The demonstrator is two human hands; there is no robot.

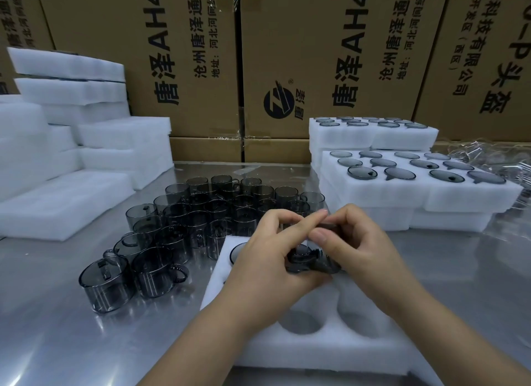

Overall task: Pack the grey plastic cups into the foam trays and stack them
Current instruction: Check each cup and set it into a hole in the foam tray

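A: Item one, the hands?

B: Left hand [267,259] and right hand [362,250], fingers of both curled round one cup [313,260]. They hold it over the far half of the tray [287,354], and it is not yet in the foam. How the cup is turned is partly hidden by the fingers.

A: Item two, the tray?

B: Nearest the person, flat on the table [57,328]. Two near holes [301,322] are bare. One seated cup [238,252] is at the far left corner.

A: Advice for this step?

B: Probably turn the cup mouth up and set its handle toward the notch in the hole. Lower it straight. Press on the rim with flat fingers until it sits level with the foam, as in the finished trays. Forcing it in crooked could tear the foam.

A: Further out?

B: Loose cups [201,222], many, crowded together just beyond the tray, within easy reach. Filled trays [402,190] stacked at the right. Blank foam [71,155] piled at the left. Cartons [287,55] at the back.
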